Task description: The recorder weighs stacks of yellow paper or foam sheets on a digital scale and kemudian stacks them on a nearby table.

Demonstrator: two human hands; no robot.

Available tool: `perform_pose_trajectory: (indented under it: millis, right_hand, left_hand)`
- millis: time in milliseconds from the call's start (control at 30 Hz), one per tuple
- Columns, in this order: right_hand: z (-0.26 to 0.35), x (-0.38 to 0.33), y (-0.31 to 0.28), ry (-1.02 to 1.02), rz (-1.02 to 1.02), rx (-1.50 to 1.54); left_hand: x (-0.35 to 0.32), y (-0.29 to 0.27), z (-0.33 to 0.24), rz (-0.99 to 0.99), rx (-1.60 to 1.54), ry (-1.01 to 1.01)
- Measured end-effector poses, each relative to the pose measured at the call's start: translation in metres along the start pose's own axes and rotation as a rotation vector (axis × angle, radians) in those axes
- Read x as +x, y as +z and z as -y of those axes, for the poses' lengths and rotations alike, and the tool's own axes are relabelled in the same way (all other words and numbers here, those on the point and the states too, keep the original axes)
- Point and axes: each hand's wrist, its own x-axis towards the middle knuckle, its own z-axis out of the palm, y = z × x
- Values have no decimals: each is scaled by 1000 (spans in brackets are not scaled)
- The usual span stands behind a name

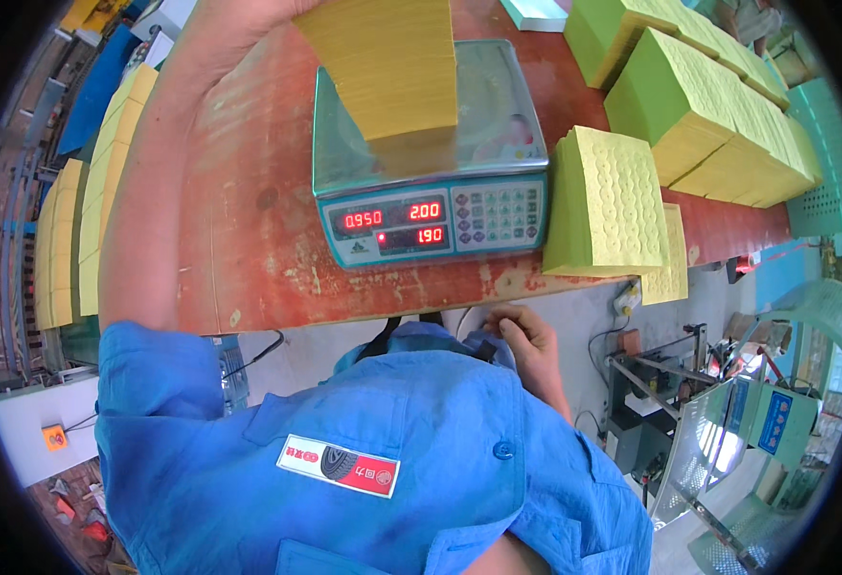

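One scale (pixel 431 182), one yellow stack (pixel 392 67) on it, one loose green stack (pixel 605 201).

Head view — fisheye, looking steeply down past the chest onto the near table (pixel 249 240) and scale (pixel 431 153) — close.

Red digits are shown on two dark rectangular screens (pixel 394 227) on the teal front of the scale (pixel 431 225), just beyond the right hand's fingers (pixel 509 321). Nearer than those fingers, a red and white rectangular label (pixel 339 465) is sewn on the blue shirt. A blue sign (pixel 775 422) is seen far right of them.
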Motion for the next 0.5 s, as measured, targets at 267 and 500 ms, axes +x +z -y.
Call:
perform_pose_trajectory:
  millis: [267, 500]
  right_hand:
    - [-5, 7, -14, -3, 17, -266]
    - [-8, 8, -13, 39, 29, -31]
  left_hand:
    - [1, 6, -1, -25, -84, -13]
    - [2, -2, -4, -70, 242, 215]
